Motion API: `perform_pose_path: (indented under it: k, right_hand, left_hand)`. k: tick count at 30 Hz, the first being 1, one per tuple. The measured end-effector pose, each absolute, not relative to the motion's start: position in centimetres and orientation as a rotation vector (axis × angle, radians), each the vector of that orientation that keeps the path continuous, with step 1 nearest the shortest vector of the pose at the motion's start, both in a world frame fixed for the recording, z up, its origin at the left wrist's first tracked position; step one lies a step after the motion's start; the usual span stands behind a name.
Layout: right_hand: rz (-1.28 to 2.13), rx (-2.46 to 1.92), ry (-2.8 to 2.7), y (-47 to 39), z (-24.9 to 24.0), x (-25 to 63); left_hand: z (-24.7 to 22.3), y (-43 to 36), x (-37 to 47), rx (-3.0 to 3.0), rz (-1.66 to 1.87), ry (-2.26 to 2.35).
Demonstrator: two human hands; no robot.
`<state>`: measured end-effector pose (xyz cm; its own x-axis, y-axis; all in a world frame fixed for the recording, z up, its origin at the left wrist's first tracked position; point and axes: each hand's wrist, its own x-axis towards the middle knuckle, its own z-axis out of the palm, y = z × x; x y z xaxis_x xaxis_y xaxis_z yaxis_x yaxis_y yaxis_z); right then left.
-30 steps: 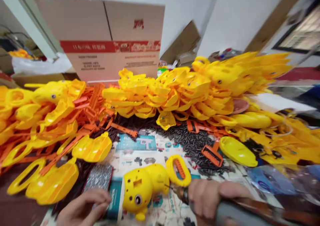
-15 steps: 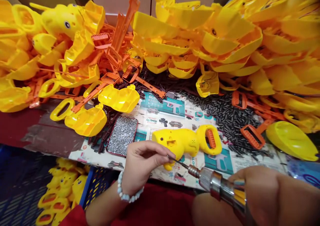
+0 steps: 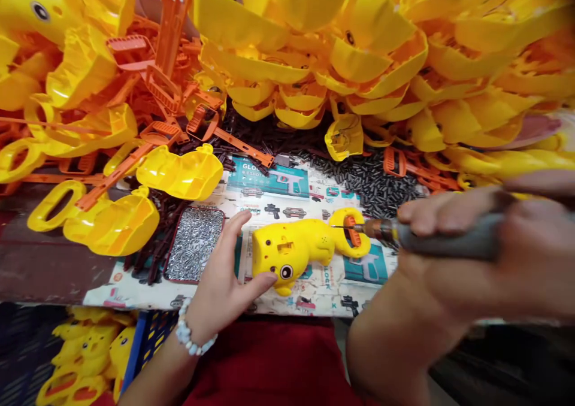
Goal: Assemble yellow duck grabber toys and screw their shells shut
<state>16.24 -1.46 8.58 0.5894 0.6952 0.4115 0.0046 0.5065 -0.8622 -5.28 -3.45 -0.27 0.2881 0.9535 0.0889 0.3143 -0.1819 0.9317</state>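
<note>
A yellow duck-like toy with a ring handle and an orange trigger piece lies on its side on the printed sheet. My left hand is at its head end, thumb and fingers spread. The thumb tip meets the toy near its printed eye, and no grip is visible. My right hand is wrapped round a power screwdriver, held nearly level. Its thin bit points left over the toy's handle; whether it touches is unclear. A shallow tray of small silver screws sits left of my left hand.
Stacked yellow toy shells rise along the back. Orange trigger pieces heap at left, small dark cylindrical parts lie behind the toy. Two loose yellow half shells lie left. Below the table edge, a blue crate stands beside finished-looking toys.
My left hand has left the screwdriver bit and spread out beside the toy's head. The screwdriver has swung up and right, now level above the handle. The view has shifted.
</note>
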Motion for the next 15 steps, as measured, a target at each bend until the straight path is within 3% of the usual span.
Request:
perform_pose_path:
  k: [5,15]
  right_hand:
    - [0.493,-0.963,-0.792,1.5,8.0,15.2]
    - [0.59,-0.977,-0.892,1.1,5.7,14.3]
  left_hand:
    - [-1.5,-3.5,-4.4,1.63,0.762,1.233]
    - [-2.5,-3.6,-4.9,1.694,0.92,1.106]
